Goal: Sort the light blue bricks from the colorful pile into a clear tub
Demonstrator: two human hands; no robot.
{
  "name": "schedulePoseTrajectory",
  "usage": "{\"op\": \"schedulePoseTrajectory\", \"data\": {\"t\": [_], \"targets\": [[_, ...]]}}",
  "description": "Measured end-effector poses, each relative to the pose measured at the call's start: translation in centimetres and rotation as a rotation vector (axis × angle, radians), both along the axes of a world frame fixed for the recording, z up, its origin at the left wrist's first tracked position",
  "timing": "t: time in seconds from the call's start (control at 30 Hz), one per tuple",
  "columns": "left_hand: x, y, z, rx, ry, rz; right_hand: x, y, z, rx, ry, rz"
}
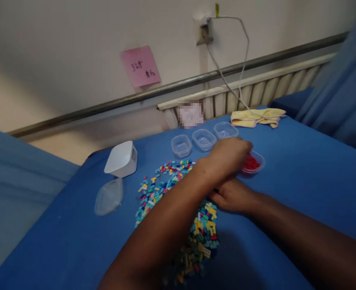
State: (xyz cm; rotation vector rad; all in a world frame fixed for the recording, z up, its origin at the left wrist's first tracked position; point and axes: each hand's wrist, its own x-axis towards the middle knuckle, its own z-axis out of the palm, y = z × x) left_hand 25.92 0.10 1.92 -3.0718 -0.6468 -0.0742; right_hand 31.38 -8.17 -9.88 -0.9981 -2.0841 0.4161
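A heap of small coloured bricks (pixel 160 185) is spread on the blue table cover (pixel 301 169). My left hand (pixel 228 155) reaches across to the right, its fingers curled down at the rim of a small clear tub holding red pieces (pixel 253 164); what it pinches, if anything, is hidden. My right hand (pixel 234 196) rests on the cover at the heap's right edge, under my left wrist, with its fingertips hidden. Three empty clear tubs (pixel 181 145) (pixel 204 139) (pixel 225 129) stand in a row behind the heap.
A white box (pixel 122 159) and a clear lid (pixel 109 196) lie left of the heap. A yellow cloth (pixel 258 117) sits at the far edge by a radiator. A cable hangs from a wall socket (pixel 203 30). A pink note (pixel 141 66) is stuck to the wall.
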Motion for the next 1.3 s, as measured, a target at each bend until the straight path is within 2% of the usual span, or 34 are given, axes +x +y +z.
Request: {"op": "schedulePoseTrajectory", "data": {"t": [0.07, 0.13, 0.23, 0.3, 0.37, 0.47, 0.53, 0.6, 0.67, 0.77, 0.87, 1.13, 1.2, 1.3], "targets": [[1.1, -0.6, -0.6, -0.005, 0.021, -0.021, 0.2, -0.2, -0.6, 0.004, 0.001, -0.026], [1.2, -1.0, -1.0, -0.013, 0.042, -0.004, 0.2, -0.3, -1.0, 0.002, -0.009, -0.019], [-1.4, -1.1, -0.7, 0.000, 0.007, 0.043, 0.2, -0.4, -0.7, -0.032, -0.009, 0.007], [-4.9, -0.5, 0.1, -0.016, -0.007, 0.119, 0.1, -0.4, -0.3, -0.057, 0.001, 0.021], [-9.6, 0.7, 1.2, -0.062, 0.004, 0.206, 0.0, -0.4, 0.1, -0.052, 0.015, 0.038], [-16.9, 3.1, 2.3, -0.097, 0.004, 0.472, -0.1, -0.3, 0.2, -0.033, 0.017, 0.054], [-20.7, 4.6, 2.1, -0.094, 0.045, 0.653, -0.2, -0.3, 0.1, -0.039, 0.007, 0.053], [-23.0, 5.6, 1.1, -0.110, 0.118, 0.785, -0.2, -0.3, -0.2, -0.040, 0.004, 0.051], [-23.9, 6.1, -0.3, -0.141, 0.148, 0.773, -0.2, -0.3, -0.3, -0.044, 0.002, 0.051], [-23.8, 6.3, -2.3, -0.188, 0.179, 0.733, -0.2, -0.4, -0.3, -0.054, -0.006, 0.051], [-23.7, 6.3, -3.3, -0.195, 0.173, 0.758, -0.1, -0.4, -0.3, -0.058, -0.013, 0.054], [-24.2, 5.5, -3.3, -0.144, 0.081, 0.743, -0.1, -0.4, -0.3, -0.055, -0.019, 0.051], [-23.9, 5.3, -3.3, -0.135, 0.054, 0.669, -0.1, -0.4, -0.2, -0.051, -0.023, 0.049], [-23.5, 5.5, -3.7, -0.077, 0.074, 0.484, -0.1, -0.4, -0.1, -0.059, -0.021, 0.051]]}}
